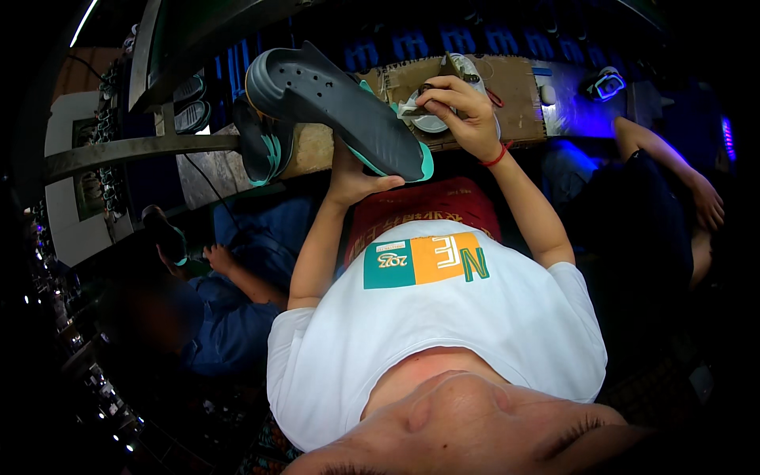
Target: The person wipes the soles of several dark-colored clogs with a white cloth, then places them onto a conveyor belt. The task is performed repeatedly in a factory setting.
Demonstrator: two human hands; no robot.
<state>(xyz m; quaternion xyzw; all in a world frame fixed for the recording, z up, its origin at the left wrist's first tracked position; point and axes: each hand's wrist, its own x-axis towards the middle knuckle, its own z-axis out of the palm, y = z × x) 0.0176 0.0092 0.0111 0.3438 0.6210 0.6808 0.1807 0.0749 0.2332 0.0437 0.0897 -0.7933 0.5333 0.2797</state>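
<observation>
Left hand (355,177) grips dark shoe (340,103), right hand (467,115) pinches small object (411,109); cardboard (516,99) on bench (574,115), surroundings dim.

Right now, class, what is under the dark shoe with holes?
The left hand shows under the shoe, thumb visible; its other fingers are mostly covered; anything directly behind the shoe is hidden.

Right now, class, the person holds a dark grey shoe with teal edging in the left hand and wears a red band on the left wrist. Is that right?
Not quite: the head view shows the red band on the right wrist. The left hand does hold the dark grey shoe.
</observation>
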